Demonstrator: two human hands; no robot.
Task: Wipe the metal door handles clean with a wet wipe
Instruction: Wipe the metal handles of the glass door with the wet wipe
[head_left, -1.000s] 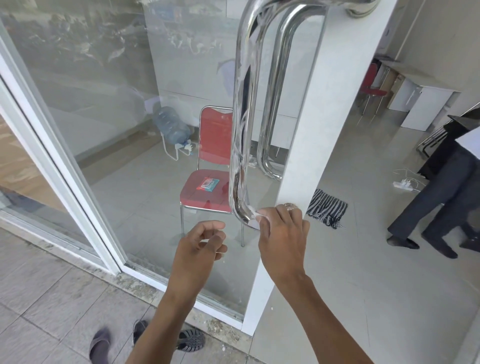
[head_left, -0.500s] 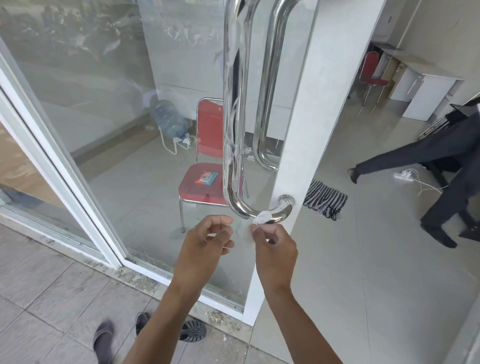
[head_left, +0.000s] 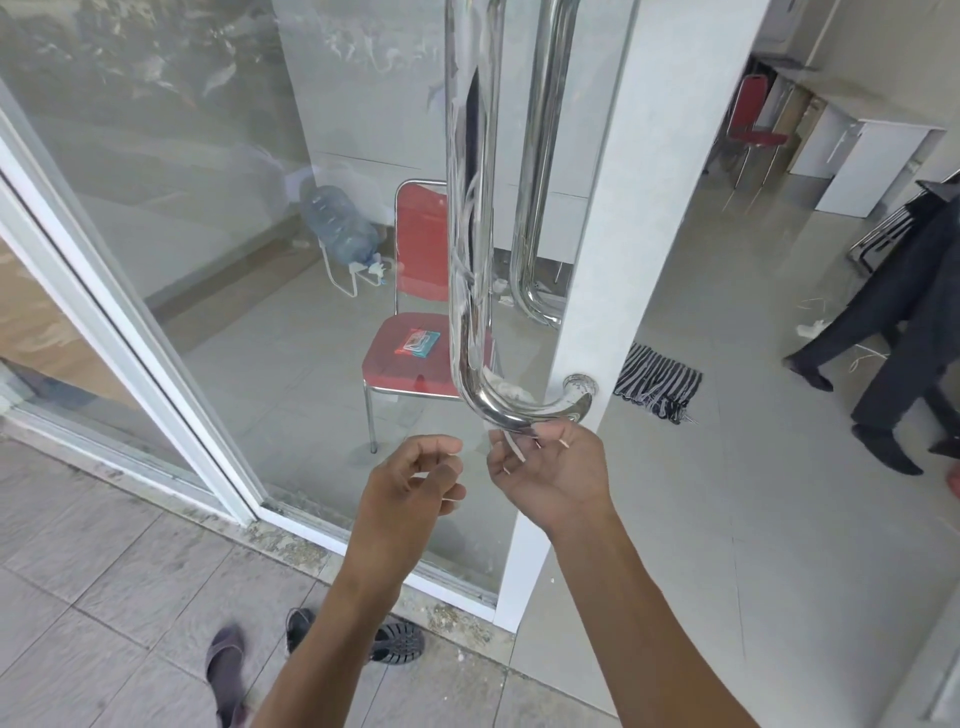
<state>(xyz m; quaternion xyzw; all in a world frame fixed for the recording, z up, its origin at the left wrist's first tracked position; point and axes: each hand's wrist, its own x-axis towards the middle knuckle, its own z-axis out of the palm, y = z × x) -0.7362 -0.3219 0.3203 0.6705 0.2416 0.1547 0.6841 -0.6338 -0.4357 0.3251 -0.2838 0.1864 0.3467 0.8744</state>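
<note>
Chrome tube, polished and mirror-bright: the near door handle (head_left: 470, 218) runs vertically up the glass door (head_left: 218, 218), its long axis upright, then curves at the bottom toward the right into a round mount on the white door frame (head_left: 613, 218). A second handle (head_left: 537, 171) stands parallel behind the glass. I see my right hand (head_left: 553, 470) just under the bend, palm up, fingers curled around a thin white wet wipe (head_left: 511, 447) that touches the tube's underside; more wipe bunches on top of the bend. My left hand (head_left: 410, 486) hangs beside it to the left, fingers loosely curled, holding nothing. Beyond the glass: a red chair (head_left: 415, 306) on pale glossy floor tiles (head_left: 727, 467). Near me, rough grey paving.
</note>
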